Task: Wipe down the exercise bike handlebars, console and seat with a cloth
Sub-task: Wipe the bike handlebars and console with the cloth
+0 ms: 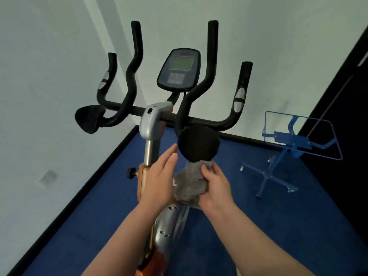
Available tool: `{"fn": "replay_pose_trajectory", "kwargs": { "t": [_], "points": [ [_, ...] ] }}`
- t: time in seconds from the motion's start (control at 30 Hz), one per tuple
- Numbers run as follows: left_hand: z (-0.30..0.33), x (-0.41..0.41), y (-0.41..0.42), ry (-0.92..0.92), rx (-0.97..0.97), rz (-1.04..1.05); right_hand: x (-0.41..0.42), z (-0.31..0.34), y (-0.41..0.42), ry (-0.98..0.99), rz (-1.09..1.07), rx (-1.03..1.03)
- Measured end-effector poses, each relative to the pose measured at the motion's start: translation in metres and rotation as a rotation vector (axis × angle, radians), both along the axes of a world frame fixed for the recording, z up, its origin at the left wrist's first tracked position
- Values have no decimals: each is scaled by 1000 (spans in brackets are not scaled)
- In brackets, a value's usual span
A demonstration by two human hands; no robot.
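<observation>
Bunching the fuzzy grey cloth in your right hand, your left hand lies flat-fingered beside the round black pad.

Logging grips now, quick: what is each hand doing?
Left hand: open, fingers straight, beside the grey cloth.
Right hand: gripping the grey cloth.

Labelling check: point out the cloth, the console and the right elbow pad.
cloth [188,182], head view, middle of the grey bundle between the hands
console [180,69], head view, panel just below its screen
right elbow pad [198,143], head view, centre of the round black pad
</observation>
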State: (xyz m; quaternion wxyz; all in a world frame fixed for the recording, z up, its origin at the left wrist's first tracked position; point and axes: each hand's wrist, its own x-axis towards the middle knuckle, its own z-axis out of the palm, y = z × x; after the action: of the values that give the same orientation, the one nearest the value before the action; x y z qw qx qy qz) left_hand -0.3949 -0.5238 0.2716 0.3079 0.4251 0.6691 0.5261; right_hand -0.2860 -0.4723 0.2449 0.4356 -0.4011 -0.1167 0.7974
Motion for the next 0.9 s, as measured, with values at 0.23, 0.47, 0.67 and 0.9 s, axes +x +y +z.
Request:
{"fn": "replay_pose_trajectory", "kwargs": {
  "t": [0.23,0.47,0.67,0.9],
  "points": [
    [1,9,8,-41,80,48,-10,-4,-3,-143,14,105],
    [-2,12,10,-48,109,87,10,-9,7,-396,-104,349],
    [-5,18,11,-75,111,138,3,-9,7,-419,-61,389],
    [-1,29,11,-42,101,219,16,5,16,-620,-238,582]
  ]
}}
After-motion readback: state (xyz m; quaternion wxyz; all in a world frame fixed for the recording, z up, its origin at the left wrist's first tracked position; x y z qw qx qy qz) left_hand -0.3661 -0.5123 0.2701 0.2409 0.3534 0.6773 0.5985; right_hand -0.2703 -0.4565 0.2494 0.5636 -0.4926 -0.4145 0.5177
